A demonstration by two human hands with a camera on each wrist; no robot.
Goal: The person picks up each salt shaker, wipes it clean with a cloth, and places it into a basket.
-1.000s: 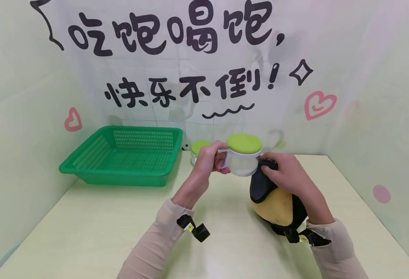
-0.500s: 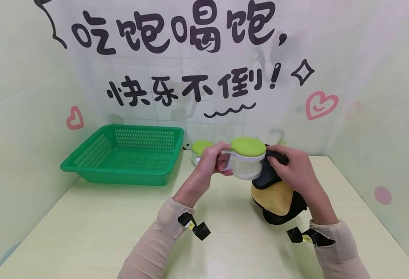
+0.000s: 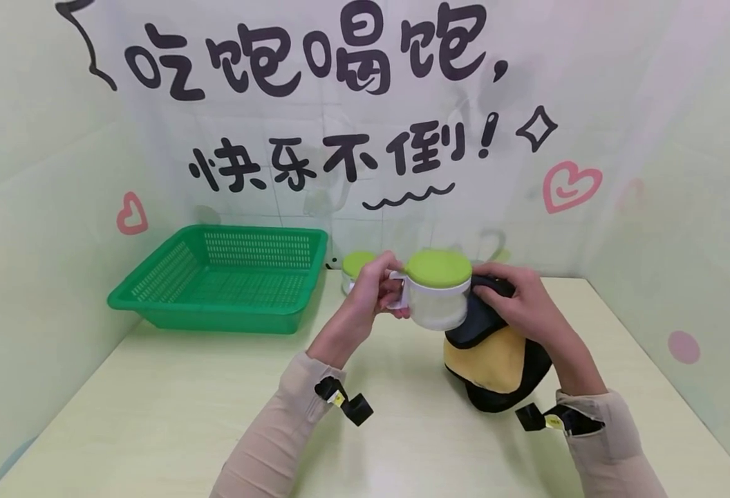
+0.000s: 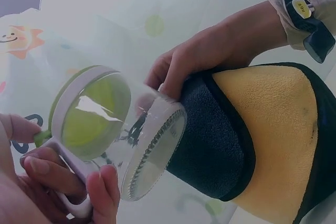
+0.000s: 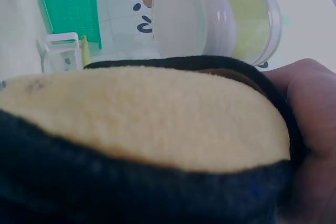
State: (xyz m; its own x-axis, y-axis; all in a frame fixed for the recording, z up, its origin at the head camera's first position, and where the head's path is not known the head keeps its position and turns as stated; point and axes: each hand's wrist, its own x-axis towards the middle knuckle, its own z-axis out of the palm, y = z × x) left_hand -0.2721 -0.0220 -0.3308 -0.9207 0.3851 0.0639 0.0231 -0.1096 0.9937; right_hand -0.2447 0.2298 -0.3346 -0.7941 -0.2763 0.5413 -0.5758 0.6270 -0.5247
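My left hand (image 3: 371, 290) grips the white handle of a clear glass jar (image 3: 437, 309), which has a green lid (image 3: 440, 268). The jar is held above the table, tilted in the left wrist view. On its right, my right hand (image 3: 520, 297) pinches a thick cleaning cloth (image 3: 492, 360), yellow on one side and dark blue on the other, with black edging. The cloth's dark part (image 4: 210, 135) lies against the jar near its base, and the rest hangs down. Some right fingertips are hidden behind the glass and cloth.
A green plastic basket (image 3: 216, 321) with perforated walls stands at the back left. Between it and the jar, a second green-lidded jar (image 3: 357, 263) sits near the back wall, partly hidden by my left hand. The pale tabletop (image 3: 172, 401) runs up to the walls.
My right hand has moved a little to the right along the jar with the cloth, whose hanging part has shifted. The jar has lowered slightly, still in my left hand.
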